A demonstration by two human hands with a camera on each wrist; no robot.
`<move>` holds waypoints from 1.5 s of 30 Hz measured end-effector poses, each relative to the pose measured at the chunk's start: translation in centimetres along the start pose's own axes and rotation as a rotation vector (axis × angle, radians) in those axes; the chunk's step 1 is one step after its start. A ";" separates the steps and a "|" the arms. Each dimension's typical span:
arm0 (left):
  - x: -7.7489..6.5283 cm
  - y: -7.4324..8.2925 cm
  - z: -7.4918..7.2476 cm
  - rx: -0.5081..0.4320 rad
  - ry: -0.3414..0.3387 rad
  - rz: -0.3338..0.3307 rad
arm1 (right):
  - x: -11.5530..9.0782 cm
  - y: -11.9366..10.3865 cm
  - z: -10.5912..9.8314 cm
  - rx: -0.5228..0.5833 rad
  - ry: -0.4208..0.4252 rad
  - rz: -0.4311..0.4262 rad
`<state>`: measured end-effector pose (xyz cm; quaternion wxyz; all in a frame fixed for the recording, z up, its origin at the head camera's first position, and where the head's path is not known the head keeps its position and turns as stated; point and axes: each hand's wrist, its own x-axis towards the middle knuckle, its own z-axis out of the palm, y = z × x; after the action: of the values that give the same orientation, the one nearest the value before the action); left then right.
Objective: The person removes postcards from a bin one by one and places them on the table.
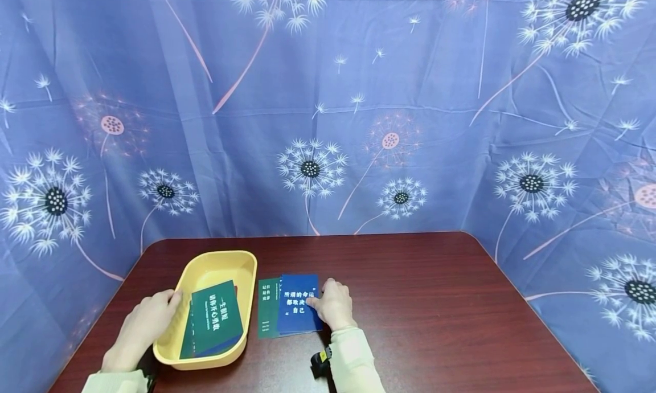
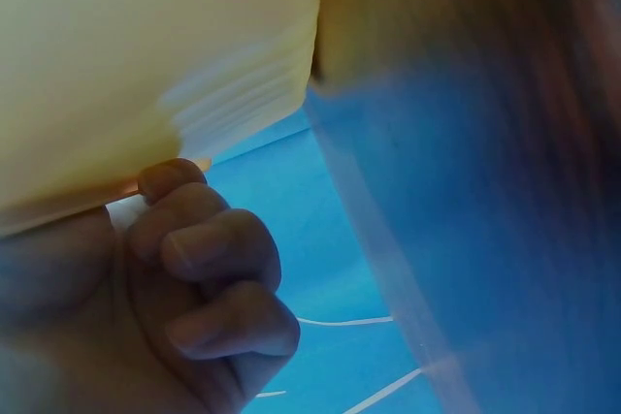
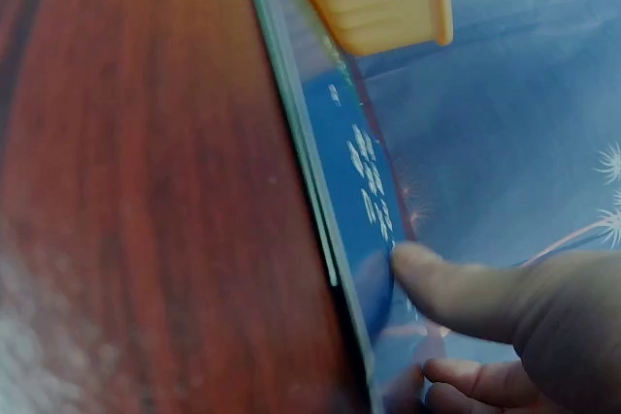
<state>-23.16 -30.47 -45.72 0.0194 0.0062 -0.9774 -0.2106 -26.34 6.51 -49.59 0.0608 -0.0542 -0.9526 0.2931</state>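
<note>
On the left of the table stands a yellow plastic basin [image 1: 215, 262] with several booklets inside, a dark green one [image 1: 212, 319] with white Chinese lettering on top. My left hand [image 1: 148, 319] grips the basin's left rim; in the left wrist view its fingers curl below the rim. Right of the basin lies a blue booklet [image 1: 297, 319] with white lettering, overlapping a green booklet [image 1: 268, 307]. My right hand [image 1: 333, 305] is at the blue booklet's right edge, its thumb [image 3: 456, 288] reaching over the cover. The fingers lie beyond the edge and are partly hidden.
The dark red-brown wooden table [image 1: 451, 307] extends far to the right. A blue curtain [image 1: 348, 97] with dandelion prints hangs behind and at both sides. A small black device with a yellow label [image 1: 321, 361] sits at my right wrist.
</note>
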 end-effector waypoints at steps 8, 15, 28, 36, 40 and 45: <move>0.0 0.0 0.0 -0.003 -0.002 -0.005 | 0.1 0.4 -0.5 0.036 0.025 -0.088; -0.1 0.1 -0.1 -0.003 0.001 0.006 | 0.1 0.5 -0.7 0.039 0.025 -0.072; 0.1 0.2 -0.2 -0.002 -0.029 -0.017 | -0.2 -0.3 -1.0 0.118 0.025 -0.065; 0.2 0.1 0.0 -0.003 -0.027 -0.040 | -1.5 -4.2 -1.0 0.151 0.057 -0.181; 0.2 0.0 0.1 -0.005 -0.029 -0.045 | -2.3 -6.5 -0.7 0.178 0.030 -0.261; 0.2 0.1 0.0 -0.006 -0.025 -0.041 | -2.9 -9.3 -0.5 0.116 0.012 -0.374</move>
<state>-23.40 -30.38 -45.71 0.0031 0.0233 -0.9765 -0.2141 -24.01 -1.24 -44.13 0.1230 0.1256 -0.9272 0.3307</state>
